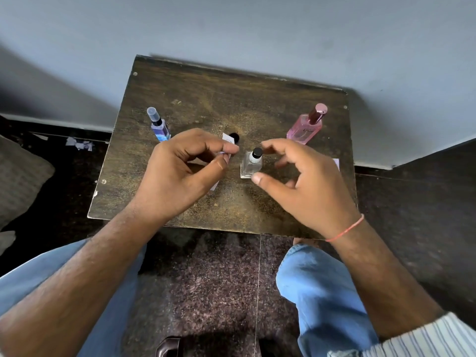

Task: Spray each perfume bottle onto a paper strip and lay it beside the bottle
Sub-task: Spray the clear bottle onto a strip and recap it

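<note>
A small clear perfume bottle (251, 164) with a black spray head stands upright mid-table, its black cap (234, 137) lying behind it. My left hand (180, 173) pinches a white paper strip (226, 146) just left of the bottle's nozzle. My right hand (306, 181) hovers open around the bottle's right side, thumb near its base, index finger near the spray head, not clearly touching. A blue bottle (160, 126) with a clear cap stands at the left. At the right stands a pink bottle (306, 126) with a metallic pink cap.
The small dark wooden table (231, 99) stands against a grey wall. Another paper strip (335, 163) peeks out behind my right hand. Torn paper scraps (78, 144) lie on the dark floor at the left. My knees in blue jeans are below the table edge.
</note>
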Available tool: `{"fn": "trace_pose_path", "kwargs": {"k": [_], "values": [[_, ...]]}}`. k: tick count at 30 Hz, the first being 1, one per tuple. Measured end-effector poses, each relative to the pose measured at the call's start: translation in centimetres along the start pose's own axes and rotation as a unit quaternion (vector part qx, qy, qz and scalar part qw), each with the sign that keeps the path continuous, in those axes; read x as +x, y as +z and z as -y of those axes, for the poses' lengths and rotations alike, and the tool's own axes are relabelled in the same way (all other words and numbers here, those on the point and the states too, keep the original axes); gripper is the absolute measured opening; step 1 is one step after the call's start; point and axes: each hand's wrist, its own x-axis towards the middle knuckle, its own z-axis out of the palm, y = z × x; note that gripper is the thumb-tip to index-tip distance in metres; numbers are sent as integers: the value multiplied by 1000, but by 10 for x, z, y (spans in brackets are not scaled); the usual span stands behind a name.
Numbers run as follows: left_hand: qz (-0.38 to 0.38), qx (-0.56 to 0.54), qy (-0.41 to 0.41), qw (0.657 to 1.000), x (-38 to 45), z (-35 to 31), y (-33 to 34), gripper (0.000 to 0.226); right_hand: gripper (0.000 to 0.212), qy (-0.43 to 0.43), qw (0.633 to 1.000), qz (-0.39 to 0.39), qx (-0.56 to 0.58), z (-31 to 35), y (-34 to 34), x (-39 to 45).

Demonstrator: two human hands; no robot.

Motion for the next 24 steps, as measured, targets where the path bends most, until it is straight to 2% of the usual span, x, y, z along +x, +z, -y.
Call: {"fn": "trace_pose_path", "kwargs": {"k": [3,7,10,11,13,15,19,24], "values": [[-7,-37,-22,999,1,2,0,22,54,4,999,9,35,-1,12,2],[-14,-95,-47,994,3,4,-4,36,39,27,997,-9,73,-2,20,5],[-13,-129,-63,990,2,4,-6,38,31,95,971,-9,221,1,20,8],[-10,-138,-69,988,1,4,-7,39,29,119,946,-2,301,5,19,9],[2,-158,-89,983,0,3,-8,41,31,166,873,25,458,16,15,9],[13,-167,-102,981,-1,2,-9,43,37,195,800,65,564,25,13,9],[27,-183,-106,977,-2,0,-9,46,40,241,706,126,654,34,12,10],[30,-187,-113,975,-2,0,-10,49,55,248,627,211,708,37,15,11]]}}
